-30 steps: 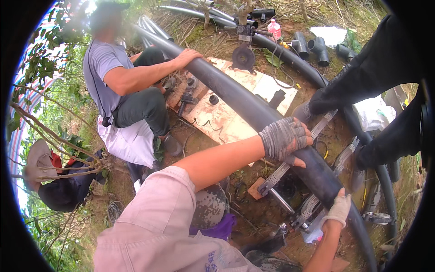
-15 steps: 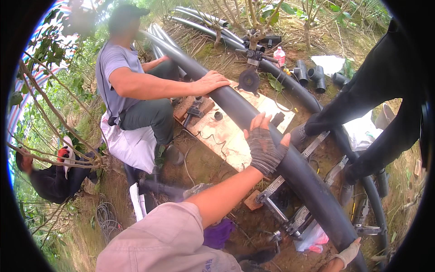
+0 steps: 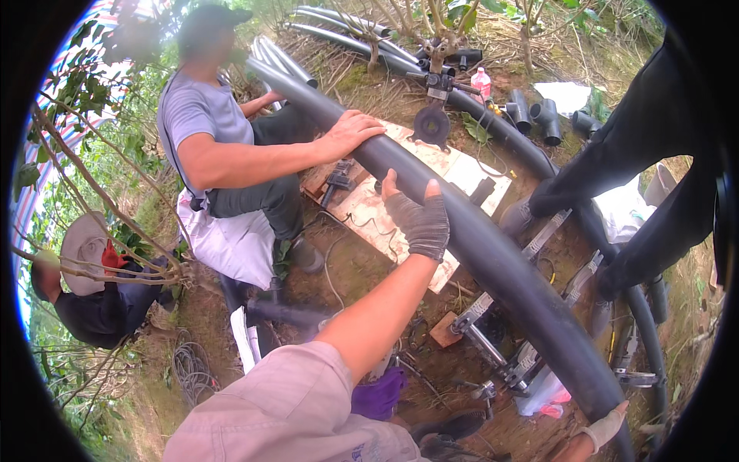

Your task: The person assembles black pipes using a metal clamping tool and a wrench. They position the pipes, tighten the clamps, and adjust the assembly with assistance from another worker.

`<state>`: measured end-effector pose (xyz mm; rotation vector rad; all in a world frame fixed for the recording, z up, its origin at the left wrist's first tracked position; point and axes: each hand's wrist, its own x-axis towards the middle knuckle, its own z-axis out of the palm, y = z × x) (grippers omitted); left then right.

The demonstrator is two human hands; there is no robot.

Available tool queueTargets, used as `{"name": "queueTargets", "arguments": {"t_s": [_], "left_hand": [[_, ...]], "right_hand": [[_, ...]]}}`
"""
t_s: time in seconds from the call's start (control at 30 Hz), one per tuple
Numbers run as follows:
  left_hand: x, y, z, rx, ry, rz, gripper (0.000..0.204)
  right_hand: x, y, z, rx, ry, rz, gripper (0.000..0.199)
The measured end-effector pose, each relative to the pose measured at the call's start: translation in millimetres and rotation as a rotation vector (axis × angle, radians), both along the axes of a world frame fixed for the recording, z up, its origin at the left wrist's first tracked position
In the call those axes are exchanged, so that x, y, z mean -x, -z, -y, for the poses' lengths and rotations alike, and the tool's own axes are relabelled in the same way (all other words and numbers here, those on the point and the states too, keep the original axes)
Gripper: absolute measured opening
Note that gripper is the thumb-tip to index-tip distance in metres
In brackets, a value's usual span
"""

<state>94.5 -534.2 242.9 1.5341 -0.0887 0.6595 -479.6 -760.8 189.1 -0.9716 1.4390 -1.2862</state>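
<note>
A thick black pipe (image 3: 500, 258) runs slantwise from the upper left to the lower right. My left hand (image 3: 419, 222), in a dark fingerless glove, is against its near side around the middle, with thumb and finger spread apart. Close to the lower end, my right hand (image 3: 604, 433) holds the pipe, a pale covering over its palm; its lower fingers are hidden. A co-worker's hand (image 3: 352, 135) rests on top of the pipe farther up. Beneath the pipe lies a metal clamp frame (image 3: 481, 339) with bars.
A stained board (image 3: 366, 212) lies under the pipe, with a round dark heating plate (image 3: 432, 125) beyond it. Black pipe fittings (image 3: 546, 122) sit at the upper right, near a standing person's legs (image 3: 635, 181). A crouching person (image 3: 96, 308) is at the far left, beside coiled wire (image 3: 192, 369).
My left hand has slid up-left along the pipe, from lying across its top to its near side, fingers spreading. At the far left, the crouching person's beige hat shows more fully.
</note>
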Motion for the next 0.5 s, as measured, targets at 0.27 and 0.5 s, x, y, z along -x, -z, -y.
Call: {"name": "queueTargets", "arguments": {"t_s": [0.27, 0.5], "left_hand": [[29.3, -7.5, -16.6, 0.024, 0.127, -0.055, 0.071], [59.1, -21.9, -36.3, 0.134, 0.318, -0.191, 0.060]], "right_hand": [[73.1, 4.1, 21.3, 0.016, 0.065, -0.092, 0.073], [105.9, -10.9, 32.5, -0.013, 0.142, -0.225, 0.076]]}}
